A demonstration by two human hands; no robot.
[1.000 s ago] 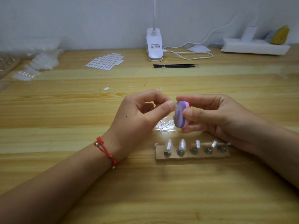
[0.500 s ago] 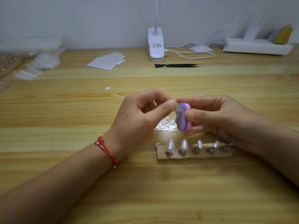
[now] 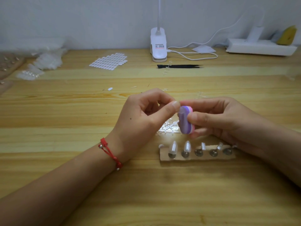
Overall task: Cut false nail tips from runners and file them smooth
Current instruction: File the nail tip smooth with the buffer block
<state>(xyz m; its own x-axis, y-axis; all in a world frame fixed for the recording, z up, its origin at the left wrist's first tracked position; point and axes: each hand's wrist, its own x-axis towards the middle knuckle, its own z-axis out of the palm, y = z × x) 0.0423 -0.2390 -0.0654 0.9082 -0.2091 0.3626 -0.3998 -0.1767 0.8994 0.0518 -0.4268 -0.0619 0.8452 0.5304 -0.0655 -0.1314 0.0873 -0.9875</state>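
hands: left hand (image 3: 141, 116) is raised over the pale wooden desk (image 3: 65, 160), its thumb and forefinger pinched together right against the file; right hand (image 3: 224, 118) is wrapped round a purple-and-pink oval foam file block (image 3: 184, 119).
pinched item: too small to be made out; it is judged to be a single false nail tip, pressed to the block's purple face.
step in hand: filing is judged to be under way, cutting being over for this piece.
done: two pearly pointed nail tips (image 3: 172, 147) are seen upright on the first two mounts of a brown cardboard strip with five round mounts (image 3: 197, 158), just before the hands.
left: the other three mounts carry only small clear pieces, so at least three tips are judged outstanding.
stock: clear plastic runners (image 3: 169, 128) lie on the desk beneath the hands; whether tips remain on them cannot be told.
far side: black tweezers (image 3: 179, 66) and a sheet of white oval tabs (image 3: 108, 61) lie well apart from the work.
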